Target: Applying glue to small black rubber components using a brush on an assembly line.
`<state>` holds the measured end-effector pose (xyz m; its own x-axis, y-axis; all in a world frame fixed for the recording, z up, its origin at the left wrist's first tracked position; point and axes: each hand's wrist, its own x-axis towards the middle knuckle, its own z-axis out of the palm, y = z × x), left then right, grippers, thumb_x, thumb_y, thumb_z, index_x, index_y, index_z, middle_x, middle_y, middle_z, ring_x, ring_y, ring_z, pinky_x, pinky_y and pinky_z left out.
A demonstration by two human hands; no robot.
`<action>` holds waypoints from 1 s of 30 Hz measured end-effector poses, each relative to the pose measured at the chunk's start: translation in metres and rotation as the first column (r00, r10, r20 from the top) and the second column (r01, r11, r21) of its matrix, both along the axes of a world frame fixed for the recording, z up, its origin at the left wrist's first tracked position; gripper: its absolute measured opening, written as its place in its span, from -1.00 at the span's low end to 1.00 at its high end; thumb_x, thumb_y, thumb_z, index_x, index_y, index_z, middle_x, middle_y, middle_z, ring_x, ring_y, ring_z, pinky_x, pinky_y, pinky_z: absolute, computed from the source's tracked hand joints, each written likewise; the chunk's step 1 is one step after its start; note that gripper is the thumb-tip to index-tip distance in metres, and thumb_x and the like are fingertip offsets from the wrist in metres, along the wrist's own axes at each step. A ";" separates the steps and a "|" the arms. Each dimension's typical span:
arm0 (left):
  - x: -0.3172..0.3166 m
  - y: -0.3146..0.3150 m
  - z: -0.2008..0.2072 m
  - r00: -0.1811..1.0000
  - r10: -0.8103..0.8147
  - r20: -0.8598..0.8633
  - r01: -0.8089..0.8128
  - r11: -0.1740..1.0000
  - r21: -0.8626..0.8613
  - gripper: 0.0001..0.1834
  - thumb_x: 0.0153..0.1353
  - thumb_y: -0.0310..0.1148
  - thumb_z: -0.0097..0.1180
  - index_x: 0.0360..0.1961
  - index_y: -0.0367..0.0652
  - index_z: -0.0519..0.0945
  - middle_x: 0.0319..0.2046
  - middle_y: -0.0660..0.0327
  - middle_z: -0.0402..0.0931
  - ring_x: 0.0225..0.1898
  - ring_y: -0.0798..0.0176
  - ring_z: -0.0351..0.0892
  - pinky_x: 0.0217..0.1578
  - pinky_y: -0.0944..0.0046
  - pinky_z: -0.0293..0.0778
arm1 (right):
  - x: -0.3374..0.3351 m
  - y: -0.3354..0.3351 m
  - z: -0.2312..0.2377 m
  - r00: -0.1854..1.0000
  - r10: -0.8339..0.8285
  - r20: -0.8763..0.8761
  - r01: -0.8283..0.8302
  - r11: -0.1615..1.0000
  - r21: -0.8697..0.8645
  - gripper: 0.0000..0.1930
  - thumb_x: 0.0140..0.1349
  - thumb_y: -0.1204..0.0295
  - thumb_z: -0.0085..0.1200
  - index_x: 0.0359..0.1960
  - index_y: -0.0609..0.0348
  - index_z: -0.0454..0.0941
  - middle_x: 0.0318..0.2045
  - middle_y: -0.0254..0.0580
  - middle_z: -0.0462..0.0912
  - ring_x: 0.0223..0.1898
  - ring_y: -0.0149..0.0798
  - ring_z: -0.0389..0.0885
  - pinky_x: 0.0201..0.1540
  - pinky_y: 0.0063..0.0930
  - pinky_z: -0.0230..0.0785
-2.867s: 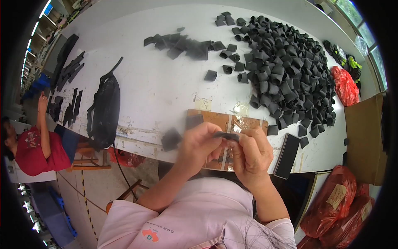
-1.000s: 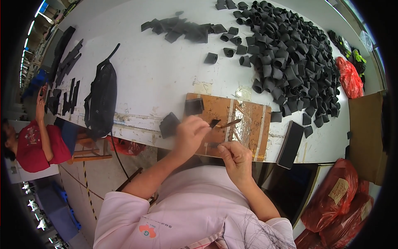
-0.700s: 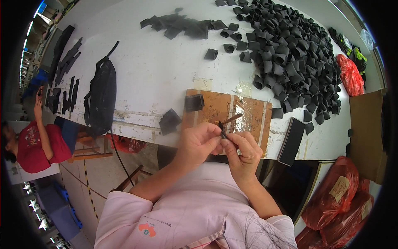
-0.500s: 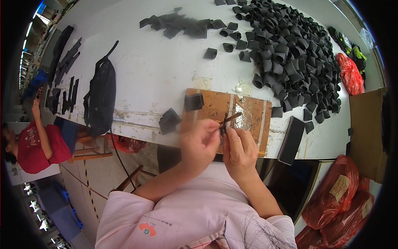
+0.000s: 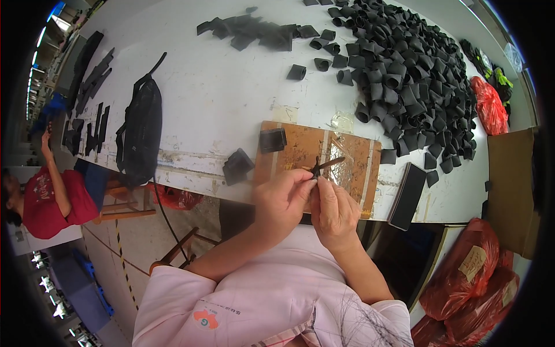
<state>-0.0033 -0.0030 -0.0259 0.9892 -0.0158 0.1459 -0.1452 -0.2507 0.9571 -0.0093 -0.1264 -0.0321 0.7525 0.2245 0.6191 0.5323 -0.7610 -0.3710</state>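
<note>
Both my hands meet over the lower part of a brown board [image 5: 298, 134] on the white table. My left hand [image 5: 281, 194] pinches a small dark piece [image 5: 316, 170] between thumb and fingers. Close against it, my right hand [image 5: 335, 211] has its fingers closed on the same small dark piece. A thin, dark, pointed strip [image 5: 332, 163] sticks out from between the fingertips toward the upper right; its kind cannot be made out. One black fabric tube [image 5: 273, 140] lies on the board's upper left corner, and black fabric pieces [image 5: 237, 166] lie just left of the board.
A large heap of black fabric tubes [image 5: 404, 81] covers the right back. Flat black pieces [image 5: 254, 32] lie at the back, a black pouch [image 5: 141, 127] at left. A black phone [image 5: 407, 195] is right of the board. Red bags [image 5: 462, 272] stand lower right; a person [image 5: 55, 199] sits left.
My left hand has closed in on the small dark piece and its fingertips now touch my right hand's. The thin strip has shifted slightly right. The whole view has moved a little.
</note>
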 end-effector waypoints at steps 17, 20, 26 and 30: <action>0.012 0.005 0.021 0.877 -0.135 -0.461 -0.186 0.789 -0.585 -0.75 -0.07 -0.67 0.06 -0.31 -0.26 0.39 -0.51 0.24 0.46 -0.71 0.61 0.25 -0.77 0.62 0.11 | 0.005 0.000 0.007 0.986 -0.151 -0.074 0.156 0.985 0.074 -0.78 -0.22 0.64 0.10 -0.43 0.33 0.45 -0.50 -0.10 0.41 -0.53 -0.20 0.42 -0.55 -0.45 0.30; 0.017 0.017 0.023 0.763 -0.559 -0.323 -0.109 0.382 -0.918 -0.76 -0.08 -0.64 0.00 -0.31 -0.24 0.38 -0.44 0.24 0.42 -0.66 0.63 0.24 -0.76 0.64 0.02 | 0.003 -0.001 0.018 0.863 0.210 -0.459 0.176 0.726 0.664 -0.94 -0.11 0.64 0.10 -0.54 0.31 0.50 -0.47 -0.17 0.44 -0.51 -0.35 0.37 -0.58 -0.58 0.18; 0.012 -0.005 0.024 0.979 -0.065 -0.196 -0.025 0.905 -0.424 -0.85 -0.04 -0.68 -0.03 -0.38 -0.31 0.40 -0.53 0.26 0.45 -0.63 0.60 0.32 -0.71 0.60 0.18 | 0.007 -0.011 0.020 0.470 0.878 -0.097 0.602 -0.238 0.762 -0.90 0.04 0.52 0.07 -0.41 0.30 0.53 -0.48 -0.33 0.41 -0.53 -0.51 0.27 -0.57 -0.71 0.08; 0.007 -0.008 0.026 0.986 0.062 0.155 -0.022 0.968 -0.248 -0.89 0.02 -0.70 -0.06 -0.38 -0.37 0.40 -0.52 0.18 0.49 -0.65 0.55 0.38 -0.70 0.55 0.29 | 0.010 -0.015 0.030 0.426 0.894 -0.142 0.566 -0.141 0.812 -0.85 0.12 0.40 0.05 -0.46 0.24 0.46 -0.52 -0.39 0.38 -0.52 -0.56 0.23 -0.59 -0.71 0.04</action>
